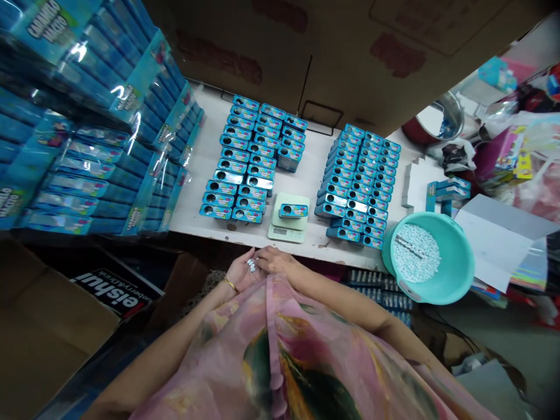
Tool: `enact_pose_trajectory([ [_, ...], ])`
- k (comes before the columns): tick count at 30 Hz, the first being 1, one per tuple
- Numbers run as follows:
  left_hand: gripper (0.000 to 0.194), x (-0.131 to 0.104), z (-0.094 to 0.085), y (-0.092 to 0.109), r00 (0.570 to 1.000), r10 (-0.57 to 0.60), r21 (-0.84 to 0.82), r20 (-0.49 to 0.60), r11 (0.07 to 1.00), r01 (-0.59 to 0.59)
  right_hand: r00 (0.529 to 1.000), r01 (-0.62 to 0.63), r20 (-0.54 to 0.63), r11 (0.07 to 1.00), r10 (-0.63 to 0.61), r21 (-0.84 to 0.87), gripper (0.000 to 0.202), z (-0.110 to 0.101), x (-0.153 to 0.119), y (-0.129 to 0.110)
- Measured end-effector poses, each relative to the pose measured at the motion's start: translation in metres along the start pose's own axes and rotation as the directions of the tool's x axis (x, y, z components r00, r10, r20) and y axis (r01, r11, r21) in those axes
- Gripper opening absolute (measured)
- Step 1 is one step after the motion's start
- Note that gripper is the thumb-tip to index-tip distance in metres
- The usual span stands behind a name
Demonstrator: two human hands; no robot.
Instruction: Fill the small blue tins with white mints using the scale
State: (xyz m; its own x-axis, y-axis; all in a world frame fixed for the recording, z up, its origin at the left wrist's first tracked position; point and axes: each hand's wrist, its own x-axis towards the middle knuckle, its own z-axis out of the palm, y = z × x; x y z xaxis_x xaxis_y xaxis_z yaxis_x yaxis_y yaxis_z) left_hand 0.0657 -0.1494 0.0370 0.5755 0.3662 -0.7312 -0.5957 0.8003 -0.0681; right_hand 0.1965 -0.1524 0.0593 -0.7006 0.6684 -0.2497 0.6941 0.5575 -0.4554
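Note:
My left hand lies palm up at the table's front edge, cupped under a few small white candies. My right hand reaches over that palm with its fingers bent down beside the candies; whatever its fingertips pinch is hidden. Just beyond both hands is a pale green kitchen scale, and on it stands one small blue tin with a dark round hole in its top. To the right, a turquoise tub holds many white candies and a pair of dark tongs.
Rows of blue tins stand left and right of the scale. Wrapped packs of blue boxes are stacked at far left. A large cardboard box closes off the back. White papers and a metal bowl lie right.

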Motion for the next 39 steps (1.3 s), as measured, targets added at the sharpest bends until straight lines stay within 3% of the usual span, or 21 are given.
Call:
enact_pose_trajectory([
  [6,0.028,-0.002,0.007,-0.001,0.997,-0.022,-0.016,-0.079,1.0,0.021,0.998,-0.06,-0.013,0.996,0.061,0.071,0.014,-0.012,-0.006,0.001],
  [10,0.027,-0.002,0.012,-0.002,0.995,-0.036,0.002,-0.094,0.999,0.037,0.997,-0.062,-0.042,0.997,0.064,0.038,0.014,0.001,-0.007,0.004],
  [13,0.025,0.0,0.013,-0.002,0.996,-0.029,0.006,-0.082,1.0,0.03,0.989,-0.033,-0.142,0.993,0.049,0.116,0.015,0.007,-0.01,0.011],
  [16,0.022,0.005,0.015,0.001,1.0,-0.006,0.007,-0.012,1.0,0.006,0.947,-0.004,-0.305,0.957,0.096,0.289,0.017,-0.005,-0.015,0.023],
  [21,0.028,0.01,0.023,0.008,0.996,0.053,0.01,0.066,0.998,-0.054,0.811,-0.09,-0.513,0.926,0.282,0.366,0.015,-0.044,-0.015,0.057],
  [23,0.03,0.01,0.025,0.01,0.996,0.064,0.011,0.067,0.998,-0.065,0.787,-0.161,-0.527,0.931,0.322,0.327,0.016,-0.054,-0.009,0.07],
  [28,0.029,0.007,0.02,0.01,0.996,0.07,-0.003,0.053,0.998,-0.07,0.795,-0.305,-0.466,0.92,0.388,0.245,0.018,-0.056,0.005,0.087],
  [35,0.028,0.004,0.01,0.007,0.997,0.063,-0.024,0.046,0.998,-0.062,0.728,-0.282,-0.535,0.898,0.429,0.337,0.023,-0.055,-0.008,0.072],
  [37,0.029,0.004,0.008,0.007,0.998,0.049,-0.012,0.041,0.999,-0.048,0.771,-0.266,-0.492,0.907,0.403,0.325,0.024,-0.047,-0.018,0.057],
  [39,0.029,0.003,0.006,0.005,1.0,0.02,0.008,0.023,1.0,-0.02,0.877,-0.187,-0.376,0.933,0.299,0.307,0.023,-0.035,-0.029,0.04],
])
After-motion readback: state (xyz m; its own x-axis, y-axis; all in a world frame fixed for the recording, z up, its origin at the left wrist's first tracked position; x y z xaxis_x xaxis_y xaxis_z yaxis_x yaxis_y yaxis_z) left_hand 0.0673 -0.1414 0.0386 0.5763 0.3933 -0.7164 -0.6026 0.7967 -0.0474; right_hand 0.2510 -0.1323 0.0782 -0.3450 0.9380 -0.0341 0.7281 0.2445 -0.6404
